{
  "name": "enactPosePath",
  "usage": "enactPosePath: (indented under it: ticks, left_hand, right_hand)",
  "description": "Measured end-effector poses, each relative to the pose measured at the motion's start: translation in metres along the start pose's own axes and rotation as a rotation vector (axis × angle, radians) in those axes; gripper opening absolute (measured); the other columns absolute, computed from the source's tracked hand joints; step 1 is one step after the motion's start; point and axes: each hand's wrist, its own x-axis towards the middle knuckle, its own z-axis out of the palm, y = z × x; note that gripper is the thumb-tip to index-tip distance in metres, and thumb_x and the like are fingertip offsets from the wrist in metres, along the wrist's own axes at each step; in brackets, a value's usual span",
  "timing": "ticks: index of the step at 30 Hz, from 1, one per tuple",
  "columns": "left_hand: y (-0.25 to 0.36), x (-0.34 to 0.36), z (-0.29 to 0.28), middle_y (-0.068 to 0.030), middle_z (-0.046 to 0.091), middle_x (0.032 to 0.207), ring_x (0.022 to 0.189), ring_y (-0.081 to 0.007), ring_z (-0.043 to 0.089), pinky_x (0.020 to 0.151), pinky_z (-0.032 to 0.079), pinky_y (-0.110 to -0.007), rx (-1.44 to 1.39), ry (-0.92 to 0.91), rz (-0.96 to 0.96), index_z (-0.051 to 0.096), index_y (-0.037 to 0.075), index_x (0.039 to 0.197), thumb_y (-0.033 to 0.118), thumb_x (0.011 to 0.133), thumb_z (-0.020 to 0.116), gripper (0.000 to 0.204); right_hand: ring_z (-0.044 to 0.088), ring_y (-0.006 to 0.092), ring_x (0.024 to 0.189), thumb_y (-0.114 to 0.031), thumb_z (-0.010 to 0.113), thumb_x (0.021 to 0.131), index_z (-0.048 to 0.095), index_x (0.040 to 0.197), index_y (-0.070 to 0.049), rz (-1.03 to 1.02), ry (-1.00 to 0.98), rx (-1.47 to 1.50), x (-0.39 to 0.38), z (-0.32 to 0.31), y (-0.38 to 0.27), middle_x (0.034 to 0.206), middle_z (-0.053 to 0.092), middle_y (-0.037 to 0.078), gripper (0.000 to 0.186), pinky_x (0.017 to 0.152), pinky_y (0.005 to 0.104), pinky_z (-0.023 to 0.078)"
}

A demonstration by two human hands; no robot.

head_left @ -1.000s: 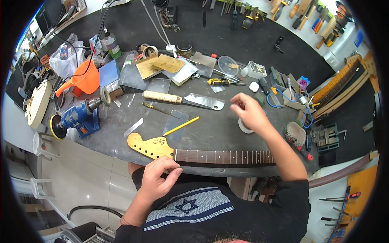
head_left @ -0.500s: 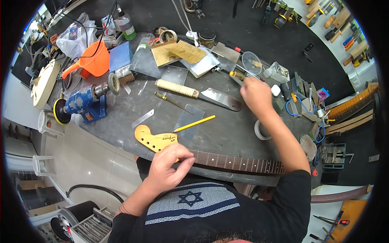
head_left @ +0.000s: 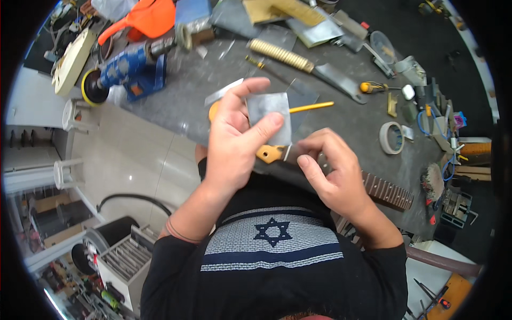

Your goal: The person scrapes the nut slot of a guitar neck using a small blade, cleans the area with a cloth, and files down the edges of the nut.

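Observation:
My left hand (head_left: 234, 133) is closed on a small grey rectangular sheet (head_left: 269, 109), pinched under the thumb above the guitar neck's headstock (head_left: 269, 154). That hand and the sheet cover most of the headstock. Over the nut end of the dark fretboard (head_left: 388, 192), my right hand (head_left: 336, 165) has its fingers curled toward the thumb. What they hold, if anything, cannot be made out. A yellow pencil (head_left: 314, 106) lies just behind the sheet, on another grey plate. Farther back is a large knife (head_left: 338, 80) with a wrapped handle, and near its tip a yellow-handled screwdriver (head_left: 373, 87).
A blue motor tool (head_left: 125, 69) with a round pad stands at the left, near an orange scoop (head_left: 146, 18). A roll of tape (head_left: 392, 137) and a brush (head_left: 433, 181) sit at the right. Metal sheets (head_left: 314, 26) are piled at the back.
My right hand has come back from the far side of the bench to the neck. My left hand has risen and now holds the grey sheet. The whole view has shifted.

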Motion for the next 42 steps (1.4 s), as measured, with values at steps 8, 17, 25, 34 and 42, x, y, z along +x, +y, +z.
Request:
enactPosePath:
  ticks: [8,17,25,34,42]
  left_hand:
    - [-0.019,-0.028,-0.047,-0.0094,0.072,0.137,0.126,-0.0142,0.071,0.106,0.059,-0.031,0.555,-0.131,-0.057,0.064,-0.004,0.146,-0.006,0.104,0.078,0.044]
    - [-0.036,-0.030,-0.040,-0.0093,0.078,0.125,0.114,-0.0124,0.075,0.097,0.062,-0.029,0.621,-0.147,-0.276,0.069,-0.006,0.140,-0.006,0.104,0.079,0.038]
    - [-0.036,-0.029,-0.036,-0.0097,0.078,0.124,0.113,-0.0128,0.076,0.096,0.062,-0.029,0.683,-0.146,-0.316,0.069,-0.006,0.137,-0.009,0.102,0.079,0.037]
    - [-0.037,-0.029,-0.039,-0.0097,0.077,0.125,0.115,-0.0132,0.074,0.099,0.061,-0.029,0.685,-0.171,-0.302,0.070,-0.007,0.136,-0.009,0.102,0.080,0.036]
    - [-0.035,-0.029,-0.033,-0.0089,0.077,0.123,0.114,-0.0128,0.074,0.098,0.061,-0.029,0.708,-0.156,-0.355,0.070,-0.006,0.135,-0.008,0.102,0.081,0.035]
  right_hand:
    - [0.064,0.0392,0.127,-0.023,0.095,0.083,0.065,0.143,-0.004,-0.020,-0.127,-0.556,-0.025,0.018,0.038,0.135,0.066,0.017,0.071,0.109,0.0511,0.049]
    - [0.065,0.0391,0.124,-0.020,0.097,0.079,0.067,0.134,-0.005,-0.023,-0.136,-0.511,-0.026,0.021,0.057,0.128,0.069,0.015,0.064,0.106,0.0512,0.049]
    - [0.066,0.0383,0.124,-0.019,0.098,0.077,0.068,0.132,-0.006,-0.026,-0.127,-0.477,-0.025,0.022,0.062,0.126,0.069,0.013,0.064,0.105,0.0520,0.049]
    - [0.067,0.0382,0.123,-0.019,0.099,0.076,0.069,0.130,-0.005,-0.023,-0.117,-0.458,-0.024,0.022,0.064,0.124,0.070,0.012,0.063,0.106,0.0530,0.050]
    - [0.067,0.0396,0.122,-0.019,0.099,0.076,0.069,0.130,-0.005,-0.024,-0.120,-0.462,-0.025,0.022,0.064,0.124,0.070,0.013,0.063,0.105,0.0535,0.050]
